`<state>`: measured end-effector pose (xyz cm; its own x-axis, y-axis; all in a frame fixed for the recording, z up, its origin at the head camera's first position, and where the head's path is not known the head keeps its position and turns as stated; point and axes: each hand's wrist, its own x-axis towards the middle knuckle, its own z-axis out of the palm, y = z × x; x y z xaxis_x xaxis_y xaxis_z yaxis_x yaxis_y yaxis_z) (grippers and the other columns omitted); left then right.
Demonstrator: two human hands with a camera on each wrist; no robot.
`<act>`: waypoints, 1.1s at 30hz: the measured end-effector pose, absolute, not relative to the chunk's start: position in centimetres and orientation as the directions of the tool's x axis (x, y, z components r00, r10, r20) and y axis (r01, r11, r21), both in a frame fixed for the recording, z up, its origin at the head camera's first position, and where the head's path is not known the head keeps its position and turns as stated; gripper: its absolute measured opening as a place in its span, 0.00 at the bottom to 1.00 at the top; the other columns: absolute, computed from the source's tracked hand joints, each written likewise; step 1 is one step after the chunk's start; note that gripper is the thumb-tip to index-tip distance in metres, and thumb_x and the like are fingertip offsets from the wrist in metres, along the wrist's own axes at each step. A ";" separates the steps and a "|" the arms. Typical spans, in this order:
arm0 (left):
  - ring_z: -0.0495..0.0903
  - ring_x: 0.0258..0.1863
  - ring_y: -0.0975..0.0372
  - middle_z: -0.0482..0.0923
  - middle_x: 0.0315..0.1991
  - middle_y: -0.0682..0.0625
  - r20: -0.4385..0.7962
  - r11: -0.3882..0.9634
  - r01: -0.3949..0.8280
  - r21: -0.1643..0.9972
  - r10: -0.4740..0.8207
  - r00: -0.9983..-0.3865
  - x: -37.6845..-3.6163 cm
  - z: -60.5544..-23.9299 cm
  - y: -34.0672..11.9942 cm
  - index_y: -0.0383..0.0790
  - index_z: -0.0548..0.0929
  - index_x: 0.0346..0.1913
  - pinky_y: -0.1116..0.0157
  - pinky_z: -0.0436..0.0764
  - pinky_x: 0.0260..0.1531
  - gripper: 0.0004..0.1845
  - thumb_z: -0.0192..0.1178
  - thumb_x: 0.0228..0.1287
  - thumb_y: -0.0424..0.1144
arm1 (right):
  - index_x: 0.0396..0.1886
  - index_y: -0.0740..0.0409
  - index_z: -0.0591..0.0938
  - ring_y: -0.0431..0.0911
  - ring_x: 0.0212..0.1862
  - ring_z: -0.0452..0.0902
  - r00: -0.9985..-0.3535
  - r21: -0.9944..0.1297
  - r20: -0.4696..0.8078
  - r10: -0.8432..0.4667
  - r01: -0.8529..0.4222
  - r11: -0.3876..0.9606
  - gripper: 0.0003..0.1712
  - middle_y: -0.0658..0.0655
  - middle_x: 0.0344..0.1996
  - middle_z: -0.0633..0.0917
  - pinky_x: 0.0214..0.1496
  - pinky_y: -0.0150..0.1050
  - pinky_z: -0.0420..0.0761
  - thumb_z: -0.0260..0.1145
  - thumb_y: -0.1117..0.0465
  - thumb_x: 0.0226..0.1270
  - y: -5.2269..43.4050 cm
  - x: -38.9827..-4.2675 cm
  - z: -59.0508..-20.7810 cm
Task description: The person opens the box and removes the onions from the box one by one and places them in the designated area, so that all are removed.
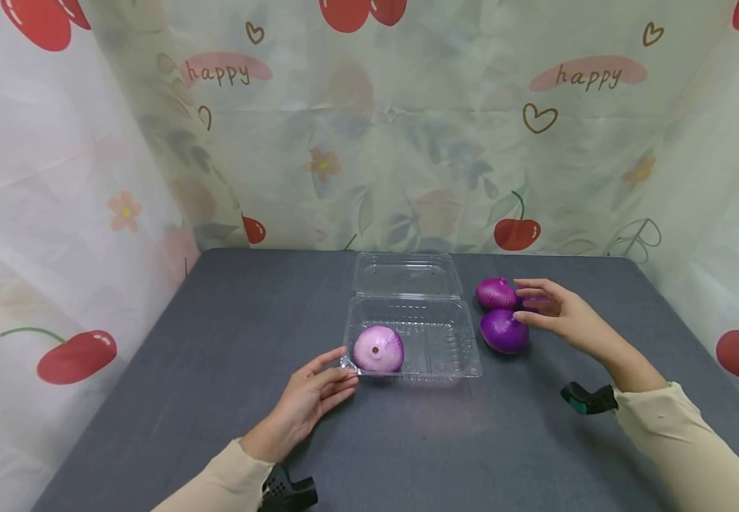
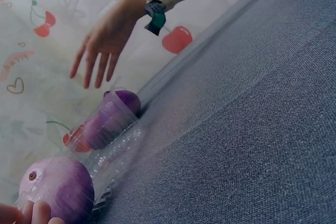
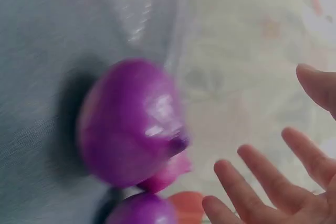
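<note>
Right hand (image 1: 557,311), fingers spread, holding nothing, hovers over two purple onions (image 1: 503,331) right of centre. Left hand (image 1: 308,398) flat, steadying the clear box (image 1: 436,345). Round onions may roll off the bench (image 1: 215,341) if nudged.

Quick count of what's on the bench (image 1: 215,398): three onions total. One pale pink onion (image 1: 378,349) sits inside the container, and two darker purple ones are outside it, the near purple onion (image 1: 503,331) and the far purple onion (image 1: 496,293) right behind it. There's one clear plastic clamshell container (image 1: 436,345), lid flipped open, so one tray plus one attached lid. Two hands in view: one left hand (image 1: 308,398) and one right hand (image 1: 557,309). Each wrist has one small dark camera unit strapped on, so two of those. One bench, grey top. On the backdrop I can read the word "happy" twice.
</note>
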<state>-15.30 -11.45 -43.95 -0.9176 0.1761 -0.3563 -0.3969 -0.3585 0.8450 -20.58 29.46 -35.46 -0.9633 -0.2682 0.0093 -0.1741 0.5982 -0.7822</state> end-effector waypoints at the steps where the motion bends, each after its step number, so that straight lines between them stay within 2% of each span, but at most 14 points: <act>1: 0.86 0.37 0.62 0.86 0.34 0.49 -0.357 -0.359 -0.398 0.844 0.177 -0.917 -15.3 -43.9 -11.5 0.38 0.68 0.68 0.62 0.85 0.46 0.29 0.59 0.65 0.28 | 0.71 0.56 0.64 0.63 0.65 0.68 -0.961 -0.784 0.023 -0.276 -0.189 0.592 0.38 0.67 0.64 0.71 0.56 0.51 0.81 0.66 0.49 0.66 29.1 -20.5 -35.1; 3: 0.86 0.37 0.62 0.86 0.34 0.49 -0.357 -0.361 -0.398 0.843 0.177 -0.917 -15.3 -44.0 -11.5 0.38 0.68 0.69 0.63 0.85 0.46 0.29 0.59 0.65 0.28 | 0.70 0.55 0.66 0.60 0.64 0.71 -0.956 -0.786 0.055 -0.289 -0.220 0.578 0.35 0.65 0.64 0.73 0.52 0.40 0.83 0.65 0.50 0.67 28.5 -20.5 -34.7; 6: 0.86 0.37 0.62 0.86 0.34 0.48 -0.355 -0.361 -0.395 0.845 0.175 -0.919 -15.3 -44.0 -11.5 0.37 0.68 0.69 0.62 0.85 0.46 0.29 0.59 0.65 0.28 | 0.68 0.53 0.68 0.46 0.59 0.77 -0.946 -0.794 0.120 -0.300 -0.273 0.543 0.31 0.62 0.62 0.75 0.48 0.28 0.81 0.64 0.52 0.68 27.4 -20.3 -34.3; 10: 0.86 0.37 0.61 0.86 0.35 0.48 -0.359 -0.356 -0.395 0.847 0.165 -0.919 -15.3 -44.1 -11.5 0.38 0.68 0.68 0.62 0.85 0.46 0.28 0.60 0.65 0.29 | 0.67 0.53 0.70 0.34 0.54 0.78 -0.928 -0.808 0.214 -0.304 -0.343 0.478 0.28 0.63 0.59 0.77 0.49 0.24 0.79 0.64 0.57 0.69 25.7 -19.9 -34.0; 15: 0.86 0.37 0.62 0.86 0.34 0.48 -0.363 -0.360 -0.400 0.843 0.168 -0.916 -15.3 -44.0 -11.5 0.38 0.68 0.68 0.62 0.85 0.46 0.29 0.59 0.65 0.28 | 0.66 0.54 0.70 0.39 0.55 0.79 -0.919 -0.829 0.267 -0.289 -0.372 0.417 0.27 0.63 0.57 0.79 0.53 0.22 0.77 0.64 0.60 0.68 23.5 -19.9 -33.9; 18: 0.86 0.37 0.62 0.86 0.34 0.48 -0.361 -0.362 -0.399 0.842 0.169 -0.917 -15.3 -43.9 -11.5 0.37 0.68 0.68 0.62 0.85 0.46 0.28 0.59 0.65 0.27 | 0.67 0.55 0.69 0.45 0.57 0.78 -0.911 -0.833 0.285 -0.300 -0.390 0.393 0.28 0.64 0.57 0.79 0.53 0.22 0.77 0.64 0.61 0.68 22.4 -20.3 -34.0; 22: 0.86 0.37 0.62 0.86 0.34 0.48 -0.362 -0.362 -0.399 0.843 0.167 -0.917 -15.3 -43.9 -11.5 0.37 0.68 0.68 0.62 0.85 0.46 0.28 0.59 0.65 0.27 | 0.68 0.55 0.68 0.55 0.59 0.76 -0.895 -0.840 0.304 -0.327 -0.413 0.351 0.30 0.63 0.59 0.77 0.54 0.27 0.79 0.64 0.62 0.69 20.8 -20.8 -34.5; 25: 0.86 0.37 0.62 0.86 0.34 0.48 -0.366 -0.362 -0.401 0.842 0.165 -0.916 -15.3 -43.9 -11.5 0.38 0.68 0.68 0.63 0.85 0.45 0.29 0.59 0.65 0.27 | 0.70 0.53 0.65 0.57 0.62 0.73 -0.884 -0.854 0.292 -0.366 -0.413 0.317 0.33 0.61 0.61 0.75 0.60 0.41 0.79 0.65 0.61 0.68 19.4 -21.1 -35.1; 29: 0.87 0.37 0.61 0.86 0.35 0.48 -0.360 -0.366 -0.398 0.841 0.171 -0.917 -15.2 -44.1 -11.6 0.37 0.68 0.69 0.62 0.85 0.45 0.29 0.60 0.64 0.27 | 0.73 0.50 0.61 0.60 0.66 0.68 -0.861 -0.878 0.250 -0.443 -0.395 0.272 0.38 0.62 0.65 0.71 0.66 0.58 0.70 0.66 0.62 0.67 17.6 -21.3 -36.2; 33: 0.87 0.37 0.61 0.86 0.35 0.47 -0.354 -0.375 -0.396 0.838 0.179 -0.918 -15.2 -44.1 -11.6 0.37 0.67 0.69 0.62 0.85 0.44 0.29 0.60 0.65 0.28 | 0.74 0.51 0.59 0.63 0.68 0.64 -0.839 -0.897 0.196 -0.508 -0.362 0.253 0.39 0.65 0.67 0.68 0.67 0.61 0.67 0.66 0.62 0.67 16.1 -21.4 -37.7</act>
<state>-15.25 -11.59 -44.15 -0.9182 0.1786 -0.3536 -0.3958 -0.3753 0.8381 -21.43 16.08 -37.70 -0.8392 -0.5075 0.1955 -0.3621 0.2530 -0.8972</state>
